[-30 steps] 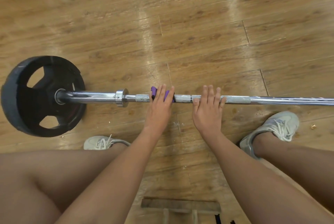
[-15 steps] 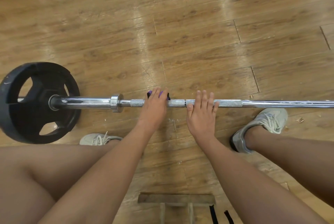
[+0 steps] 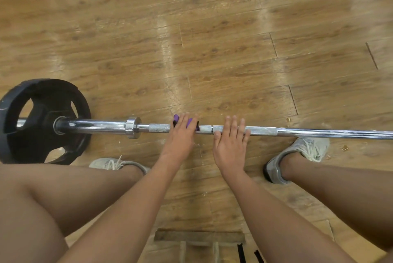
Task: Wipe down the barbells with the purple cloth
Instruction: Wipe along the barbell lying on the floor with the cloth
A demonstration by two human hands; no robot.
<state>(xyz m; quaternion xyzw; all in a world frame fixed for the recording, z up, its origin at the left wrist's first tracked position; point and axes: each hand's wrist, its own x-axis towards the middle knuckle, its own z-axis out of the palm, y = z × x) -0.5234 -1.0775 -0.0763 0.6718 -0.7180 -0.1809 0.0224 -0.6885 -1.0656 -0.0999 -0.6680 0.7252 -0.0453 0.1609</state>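
A: Quick check — where's the purple cloth [image 3: 176,117]?

B: Under your left grip [image 3: 179,141], pressed on the barbell [image 3: 297,132] shaft. Only a bit of purple shows, past your fingertips on the far side & between the fingers. It sits just right of the knurled section [image 3: 159,128], which is itself just right of the chrome collar [image 3: 133,127].

A: Is that grip closed on it?

B: Doesn't look so. Your fingers lie nearly straight across the bar, pressing the cloth down. The thumb's hidden, so I can't tell if it hooks under.

A: And the right grip [image 3: 230,148]?

B: Flat & apart. Your fingers [image 3: 234,124] lie straight over the shaft, thumb on the near side touching the bar, nothing held. It's just beside your left, w/ a bare stretch of bar between them.

A: The bar itself?

B: Runs left to right across the view, over the wooden floor [image 3: 212,50]. There's a black weight plate [image 3: 44,101] w/ cut-out handles on the sleeve at the left end; the right end runs out of frame. The shaft has whitish marks, esp. right of your right grip.

A: Anything else round me?

B: Your grey-white sneakers — left shoe [image 3: 110,164] toward the plate side, right shoe [image 3: 306,148] just under the bar further right, both on your side of it. Bits of debris [image 3: 344,147] lie on the boards by the right shoe. At the bottom edge there's a wooden slat [image 3: 200,237] & two black straps [image 3: 241,252], partly cut off.
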